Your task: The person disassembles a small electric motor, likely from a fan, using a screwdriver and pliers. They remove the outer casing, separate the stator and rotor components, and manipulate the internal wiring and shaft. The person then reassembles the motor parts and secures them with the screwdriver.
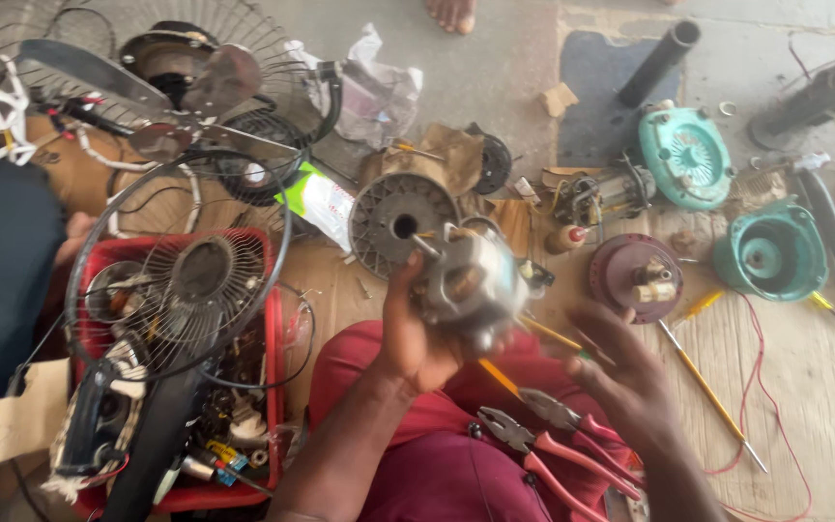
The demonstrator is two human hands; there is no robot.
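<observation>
My left hand (408, 333) grips a silver metal motor housing (471, 280) and holds it up over my lap. My right hand (625, 372) hovers open to the right of it, fingers spread and blurred, holding nothing. Just under that hand, red-handled pliers (543, 449) and a second pair (572, 420) lie on my red-clothed leg. A yellow-handled screwdriver (707, 387) lies on the floor to the right.
A red crate (273, 387) of parts with a fan guard (181, 266) on it stands at the left. Green pump casings (685, 155) (770, 253), a maroon disc (635, 275), a round rotor plate (398, 222), red wire and another person's foot (451, 14) surround the work spot.
</observation>
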